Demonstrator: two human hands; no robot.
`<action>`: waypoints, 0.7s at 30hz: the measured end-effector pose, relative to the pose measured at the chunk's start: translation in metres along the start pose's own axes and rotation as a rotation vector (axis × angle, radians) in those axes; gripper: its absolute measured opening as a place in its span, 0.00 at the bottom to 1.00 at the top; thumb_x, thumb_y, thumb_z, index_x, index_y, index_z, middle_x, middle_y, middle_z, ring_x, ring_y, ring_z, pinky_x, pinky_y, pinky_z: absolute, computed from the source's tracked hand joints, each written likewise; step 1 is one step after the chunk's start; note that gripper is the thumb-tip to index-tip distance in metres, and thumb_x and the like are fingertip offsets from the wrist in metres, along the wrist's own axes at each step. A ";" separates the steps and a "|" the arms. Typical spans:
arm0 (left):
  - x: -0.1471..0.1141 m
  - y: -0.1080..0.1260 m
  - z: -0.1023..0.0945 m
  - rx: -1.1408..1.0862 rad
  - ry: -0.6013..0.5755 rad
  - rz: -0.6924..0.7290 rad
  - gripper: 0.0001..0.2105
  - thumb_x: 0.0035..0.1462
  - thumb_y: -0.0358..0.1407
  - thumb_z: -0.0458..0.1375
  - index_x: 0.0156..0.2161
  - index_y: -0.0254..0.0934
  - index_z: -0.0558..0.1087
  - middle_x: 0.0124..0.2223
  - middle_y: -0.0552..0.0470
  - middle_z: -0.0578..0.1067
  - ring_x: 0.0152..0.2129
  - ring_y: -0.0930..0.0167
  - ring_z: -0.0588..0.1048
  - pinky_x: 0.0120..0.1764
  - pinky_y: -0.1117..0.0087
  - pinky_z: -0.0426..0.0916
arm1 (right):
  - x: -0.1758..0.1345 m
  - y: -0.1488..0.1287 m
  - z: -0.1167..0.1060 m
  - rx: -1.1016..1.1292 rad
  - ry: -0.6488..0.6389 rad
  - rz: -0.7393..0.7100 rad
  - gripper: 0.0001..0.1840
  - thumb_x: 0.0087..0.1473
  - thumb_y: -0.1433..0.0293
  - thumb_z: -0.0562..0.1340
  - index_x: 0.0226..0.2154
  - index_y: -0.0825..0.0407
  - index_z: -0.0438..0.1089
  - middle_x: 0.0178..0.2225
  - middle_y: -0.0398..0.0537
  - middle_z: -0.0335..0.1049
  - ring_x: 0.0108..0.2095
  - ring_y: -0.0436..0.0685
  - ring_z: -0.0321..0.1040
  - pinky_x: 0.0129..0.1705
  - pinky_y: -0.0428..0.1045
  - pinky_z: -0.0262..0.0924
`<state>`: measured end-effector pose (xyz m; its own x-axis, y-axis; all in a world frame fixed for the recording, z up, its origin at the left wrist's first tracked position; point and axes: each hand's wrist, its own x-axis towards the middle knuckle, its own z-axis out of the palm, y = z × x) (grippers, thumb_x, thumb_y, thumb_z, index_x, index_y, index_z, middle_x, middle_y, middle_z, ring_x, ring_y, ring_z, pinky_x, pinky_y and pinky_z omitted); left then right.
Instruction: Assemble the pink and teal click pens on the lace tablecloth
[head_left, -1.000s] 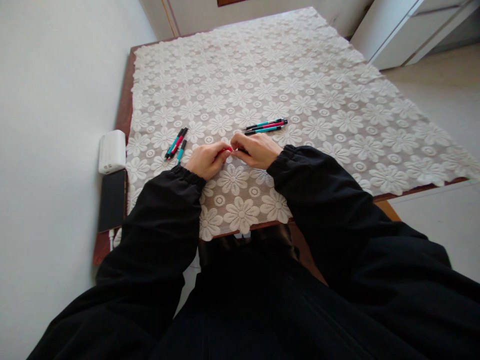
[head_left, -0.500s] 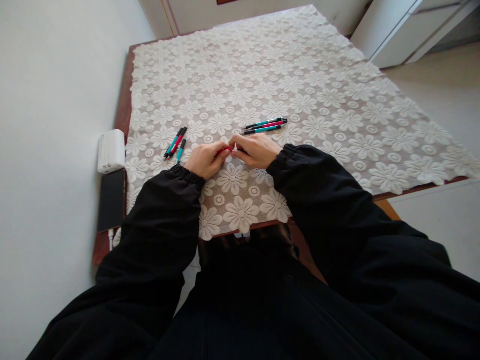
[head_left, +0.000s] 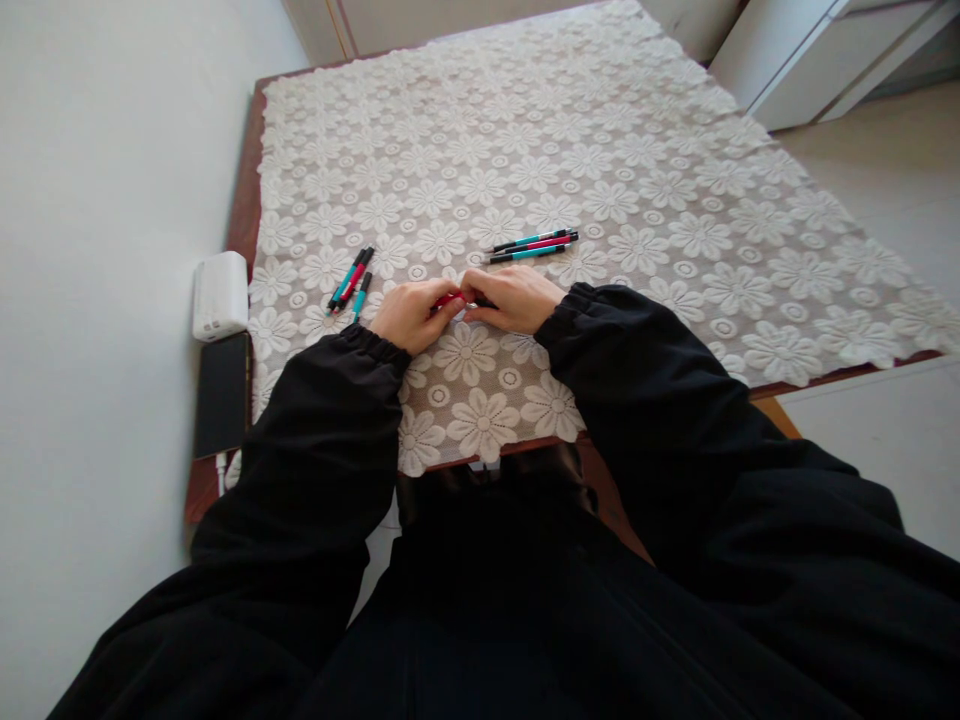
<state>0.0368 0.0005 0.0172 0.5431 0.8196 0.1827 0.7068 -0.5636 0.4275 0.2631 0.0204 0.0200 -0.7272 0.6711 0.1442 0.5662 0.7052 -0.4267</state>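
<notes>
My left hand (head_left: 411,315) is closed, thumb and fingers pinching a red pen (head_left: 450,299) that is mostly covered by both hands. My right hand (head_left: 519,298) meets it from the other side, its fingertips closed at the pen's other end; a dark part shows between thumb and finger. Beyond my left wrist lie a teal pen (head_left: 346,281), a red and black pen (head_left: 355,279) and another teal pen (head_left: 361,297), partly hidden by the hand. Past my right hand, two teal and black pens (head_left: 527,256) lie alongside a red one (head_left: 546,242).
A white lace cloth (head_left: 480,190) with raised flowers covers the wooden table. Along the wall on the left stand a white charger-like block (head_left: 220,296) and a black phone-like slab (head_left: 223,395), with a white cable plug (head_left: 221,464) near it. A white cabinet (head_left: 802,65) stands beyond the table.
Both hands stay close together at the same spot. Slightly more of the red pen shows between them, and a dark part is now visible in my right hand. The camera has shifted slightly.
</notes>
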 end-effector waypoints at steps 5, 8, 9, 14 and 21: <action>0.000 0.001 0.000 0.004 -0.003 -0.022 0.18 0.68 0.45 0.52 0.48 0.38 0.81 0.41 0.46 0.83 0.36 0.63 0.78 0.39 0.65 0.67 | 0.000 0.000 0.000 0.005 -0.007 0.003 0.15 0.62 0.60 0.63 0.47 0.52 0.70 0.38 0.50 0.75 0.35 0.57 0.66 0.37 0.51 0.48; 0.000 0.001 0.001 0.003 0.001 -0.043 0.18 0.68 0.45 0.53 0.48 0.38 0.81 0.41 0.45 0.83 0.36 0.62 0.77 0.39 0.65 0.67 | 0.000 0.000 0.000 0.009 -0.010 0.011 0.16 0.62 0.60 0.63 0.48 0.52 0.70 0.38 0.50 0.76 0.37 0.58 0.67 0.39 0.51 0.49; 0.000 0.001 0.001 0.001 -0.001 -0.048 0.18 0.68 0.45 0.53 0.48 0.38 0.81 0.41 0.45 0.83 0.36 0.62 0.77 0.39 0.65 0.67 | 0.000 0.000 0.000 0.011 -0.009 0.013 0.16 0.62 0.60 0.63 0.48 0.52 0.70 0.38 0.50 0.76 0.37 0.58 0.67 0.39 0.51 0.49; 0.001 0.001 0.001 -0.007 -0.010 -0.048 0.18 0.68 0.45 0.53 0.49 0.38 0.81 0.40 0.45 0.82 0.35 0.63 0.77 0.39 0.64 0.67 | 0.000 -0.001 0.000 0.001 -0.016 0.023 0.16 0.62 0.61 0.63 0.48 0.53 0.70 0.38 0.50 0.76 0.38 0.59 0.68 0.39 0.51 0.50; 0.000 0.002 0.000 -0.005 -0.007 -0.023 0.18 0.68 0.44 0.52 0.48 0.38 0.81 0.40 0.46 0.82 0.35 0.63 0.77 0.39 0.65 0.67 | -0.001 -0.003 -0.002 -0.008 -0.019 0.016 0.16 0.64 0.62 0.61 0.50 0.53 0.70 0.40 0.52 0.76 0.39 0.60 0.68 0.40 0.51 0.50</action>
<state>0.0378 -0.0002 0.0182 0.5299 0.8316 0.1664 0.7170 -0.5441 0.4357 0.2633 0.0180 0.0230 -0.7250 0.6782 0.1202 0.5813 0.6961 -0.4215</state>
